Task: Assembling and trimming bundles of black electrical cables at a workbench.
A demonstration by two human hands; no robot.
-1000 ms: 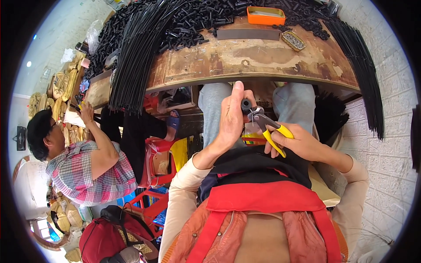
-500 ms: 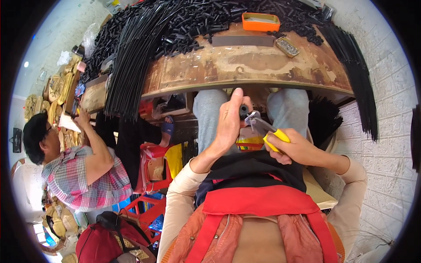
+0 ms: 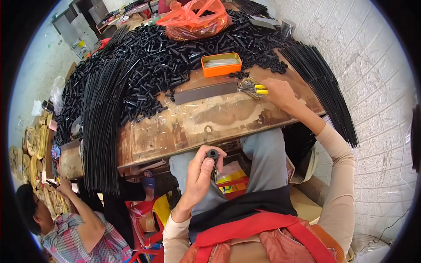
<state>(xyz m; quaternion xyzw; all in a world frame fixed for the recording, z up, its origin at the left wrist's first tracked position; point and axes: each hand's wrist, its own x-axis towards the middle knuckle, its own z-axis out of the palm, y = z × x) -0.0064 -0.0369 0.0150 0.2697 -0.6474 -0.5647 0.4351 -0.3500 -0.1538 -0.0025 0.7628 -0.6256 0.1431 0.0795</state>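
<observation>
Above my lap, my left hand (image 3: 198,177) is closed around a short black tubular part (image 3: 212,153), its round open end facing up. Out over the table, my right hand (image 3: 279,93) grips yellow-handled pliers (image 3: 262,89). The jaws of the pliers reach to a small tray of tiny metal pieces (image 3: 251,81), and whether they pinch a piece is too small to see. Beside that tray lies a long dark flat bar (image 3: 206,92). An orange tin (image 3: 221,70) with thin pale pieces inside stands just beyond it.
Many black tubular parts (image 3: 153,65) are heaped across the wooden table (image 3: 175,131). Bundles of long black rods (image 3: 103,131) hang over its front edge at left and right (image 3: 326,83). A red plastic bag (image 3: 197,22) sits at the back. Another person (image 3: 83,230) works at far left.
My right hand has moved with the pliers from beside my left hand up to the small tray. My left hand still holds the black part. The view has tilted up toward the table.
</observation>
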